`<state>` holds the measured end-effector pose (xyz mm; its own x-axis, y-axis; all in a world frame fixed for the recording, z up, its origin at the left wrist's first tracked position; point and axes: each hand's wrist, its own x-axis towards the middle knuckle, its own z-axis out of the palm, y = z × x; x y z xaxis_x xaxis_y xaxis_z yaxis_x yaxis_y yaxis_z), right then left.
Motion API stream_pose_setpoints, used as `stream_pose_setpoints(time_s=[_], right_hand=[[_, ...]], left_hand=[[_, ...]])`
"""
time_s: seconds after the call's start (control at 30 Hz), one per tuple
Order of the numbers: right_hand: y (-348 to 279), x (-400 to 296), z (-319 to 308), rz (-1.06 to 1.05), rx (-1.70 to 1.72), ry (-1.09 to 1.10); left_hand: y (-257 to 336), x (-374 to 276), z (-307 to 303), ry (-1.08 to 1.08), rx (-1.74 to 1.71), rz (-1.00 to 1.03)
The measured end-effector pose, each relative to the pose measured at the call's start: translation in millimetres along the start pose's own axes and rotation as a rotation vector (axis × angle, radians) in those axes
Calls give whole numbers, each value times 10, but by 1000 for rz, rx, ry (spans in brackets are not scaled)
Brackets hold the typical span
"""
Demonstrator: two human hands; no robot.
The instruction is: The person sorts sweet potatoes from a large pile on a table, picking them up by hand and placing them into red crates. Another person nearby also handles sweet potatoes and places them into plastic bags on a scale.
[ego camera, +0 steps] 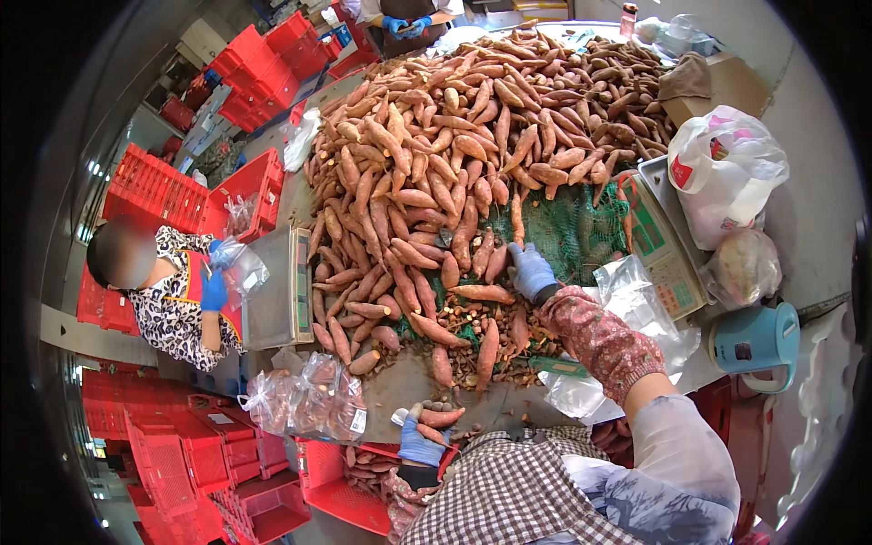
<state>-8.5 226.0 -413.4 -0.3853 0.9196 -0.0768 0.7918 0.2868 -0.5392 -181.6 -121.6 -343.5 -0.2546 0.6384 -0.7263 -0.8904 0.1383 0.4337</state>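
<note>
A large heap of sweet potatoes (422,163) covers the table. My right hand (531,271), in a blue glove, reaches to the heap's near right side, its fingers at the lower end of a long sweet potato (518,221); whether they grip it is unclear. Beside it lies green netting (579,228). My left hand (421,441), also gloved, is at the near table edge, closed around several small sweet potatoes (441,417). Broken bits and soil (470,317) lie between the hands. Filled clear plastic bags (317,395) sit left of my left hand.
A digital scale (657,238) stands at right, near a white plastic bag (729,170) and a blue kettle (756,347). Another scale (276,293) stands at left, beside a co-worker (184,293) holding a clear bag. A second person (409,27) stands across the table. Below left is a red crate (340,490).
</note>
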Motion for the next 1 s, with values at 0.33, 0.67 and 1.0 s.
stream_pose_setpoints(time_s=[0.33,0.67,1.0], right_hand=[[-1033,-1256,-379,-395,1031,-388],[-864,-1923,-298,142,1420,-844],[-1305,-2042,-308,-605,608,-613]], left_hand=[[132,47,176,-80,106,89],[329,55,-92,-91,45,413],[-104,-14,350,35,486,596]])
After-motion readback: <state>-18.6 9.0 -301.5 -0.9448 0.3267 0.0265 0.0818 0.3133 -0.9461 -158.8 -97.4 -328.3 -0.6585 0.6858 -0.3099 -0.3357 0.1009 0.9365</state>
